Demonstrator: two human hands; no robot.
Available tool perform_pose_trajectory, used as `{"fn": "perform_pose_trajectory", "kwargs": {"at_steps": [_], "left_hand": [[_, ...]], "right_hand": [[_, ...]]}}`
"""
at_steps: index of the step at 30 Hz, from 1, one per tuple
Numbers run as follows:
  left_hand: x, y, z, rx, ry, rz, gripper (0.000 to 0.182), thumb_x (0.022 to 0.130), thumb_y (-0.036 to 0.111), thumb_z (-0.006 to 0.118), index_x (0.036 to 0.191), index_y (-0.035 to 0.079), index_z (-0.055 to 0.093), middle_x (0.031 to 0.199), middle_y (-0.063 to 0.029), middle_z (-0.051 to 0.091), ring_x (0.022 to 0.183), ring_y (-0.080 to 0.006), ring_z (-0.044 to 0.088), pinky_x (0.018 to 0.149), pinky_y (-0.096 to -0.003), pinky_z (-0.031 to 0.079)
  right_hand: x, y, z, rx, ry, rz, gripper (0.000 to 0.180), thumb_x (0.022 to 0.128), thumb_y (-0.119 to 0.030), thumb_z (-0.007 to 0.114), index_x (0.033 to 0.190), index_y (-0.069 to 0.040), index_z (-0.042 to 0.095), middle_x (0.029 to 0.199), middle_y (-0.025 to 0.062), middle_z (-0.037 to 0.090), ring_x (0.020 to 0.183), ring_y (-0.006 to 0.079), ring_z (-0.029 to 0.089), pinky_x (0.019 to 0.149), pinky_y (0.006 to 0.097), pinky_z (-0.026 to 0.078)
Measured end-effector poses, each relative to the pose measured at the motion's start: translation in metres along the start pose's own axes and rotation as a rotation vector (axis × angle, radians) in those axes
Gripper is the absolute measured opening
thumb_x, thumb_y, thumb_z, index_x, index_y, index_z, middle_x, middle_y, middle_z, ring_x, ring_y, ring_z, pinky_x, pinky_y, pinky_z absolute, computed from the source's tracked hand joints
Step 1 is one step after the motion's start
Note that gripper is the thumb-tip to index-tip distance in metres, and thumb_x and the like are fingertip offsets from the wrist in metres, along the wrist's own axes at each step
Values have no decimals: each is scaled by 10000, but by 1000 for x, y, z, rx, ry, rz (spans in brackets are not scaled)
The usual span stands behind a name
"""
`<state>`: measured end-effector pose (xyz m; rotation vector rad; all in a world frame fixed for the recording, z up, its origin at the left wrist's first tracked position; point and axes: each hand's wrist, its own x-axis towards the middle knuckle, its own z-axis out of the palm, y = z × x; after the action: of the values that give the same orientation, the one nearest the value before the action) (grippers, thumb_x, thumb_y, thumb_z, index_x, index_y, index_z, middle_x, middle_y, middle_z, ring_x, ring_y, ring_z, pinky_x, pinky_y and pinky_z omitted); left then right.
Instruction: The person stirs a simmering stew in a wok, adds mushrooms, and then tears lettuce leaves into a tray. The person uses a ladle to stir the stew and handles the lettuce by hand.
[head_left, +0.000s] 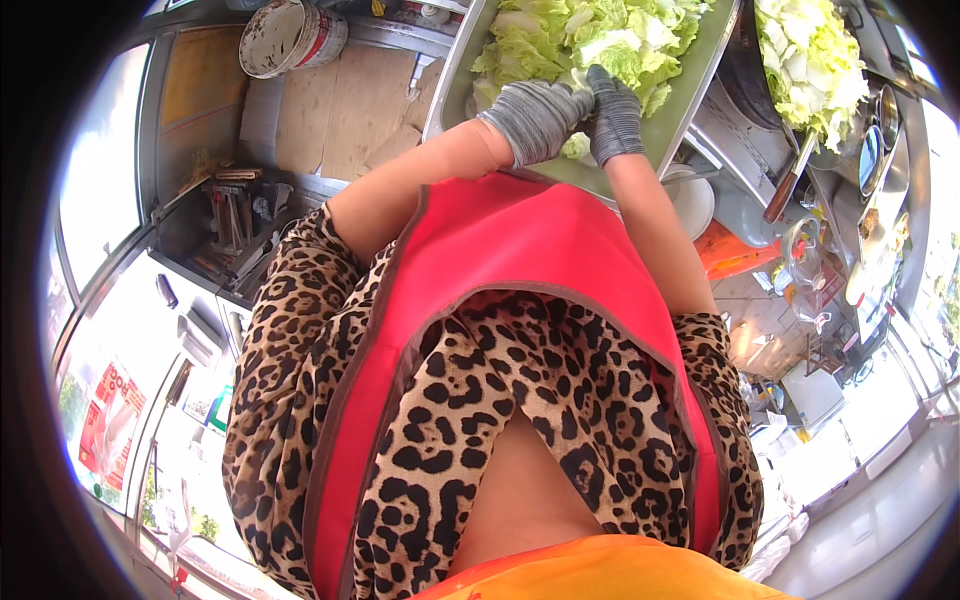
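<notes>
Both hands wear grey striped work gloves and meet over the near part of a large rectangular metal basin (679, 127). My left hand (538, 120) and my right hand (616, 116) touch each other at the fingertips. A pale piece of leaf shows at the fingers, at the edge of the heaped, torn Chinese cabbage leaves (622, 45); which hand grips it cannot be told. A small loose piece of cabbage (576, 146) lies below the hands in the basin. Greenish liquid or a green-tinted bottom shows along the basin's right side.
More cut cabbage (810, 67) is heaped at the right, beside a dark pan whose wooden handle (784, 191) points toward me. A white bowl (691, 202) stands right of the basin. At the upper left a stained white bucket (292, 37) stands by cardboard sheets (341, 109).
</notes>
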<state>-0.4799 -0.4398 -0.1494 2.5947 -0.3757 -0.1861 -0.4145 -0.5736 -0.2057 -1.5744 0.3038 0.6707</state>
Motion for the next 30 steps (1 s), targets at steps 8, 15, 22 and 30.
{"fn": "perform_pose_trajectory", "kwargs": {"at_steps": [8, 15, 22, 30], "left_hand": [[-25, -62, 9, 432, 36, 221, 372, 749, 122, 650, 1094, 37, 541, 990, -158, 644, 880, -355, 649, 724, -409, 533], [75, -145, 99, 876, 54, -160, 292, 844, 181, 509, 982, -19, 672, 869, -221, 676, 821, -308, 680, 680, -454, 545], [69, -114, 35, 215, -466, -478, 390, 846, 189, 624, 1187, 11, 566, 1090, -231, 639, 1052, -336, 608, 904, -380, 477], [18, -58, 22, -1168, -24, -628, 490, 920, 360, 586, 1221, -24, 538, 1037, -133, 658, 955, -196, 622, 849, -291, 500]], "right_hand": [[-10, -19, -31, -1683, -710, 59, 504, 898, -439, 515, 1159, -21, 615, 1152, 194, 622, 1046, 328, 603, 933, 387, 452], [32, 27, 4, -1576, -488, -338, 425, 844, -167, 549, 1268, -138, 566, 1307, 139, 539, 1164, 308, 546, 958, 408, 449], [16, 21, -9, -1634, -500, -256, 573, 824, -390, 641, 1290, -80, 521, 1262, 153, 567, 1154, 310, 542, 973, 406, 430], [-18, -12, -14, -1061, -335, -237, 576, 786, -418, 711, 1146, 11, 574, 1009, 210, 657, 933, 340, 647, 835, 362, 504]]}}
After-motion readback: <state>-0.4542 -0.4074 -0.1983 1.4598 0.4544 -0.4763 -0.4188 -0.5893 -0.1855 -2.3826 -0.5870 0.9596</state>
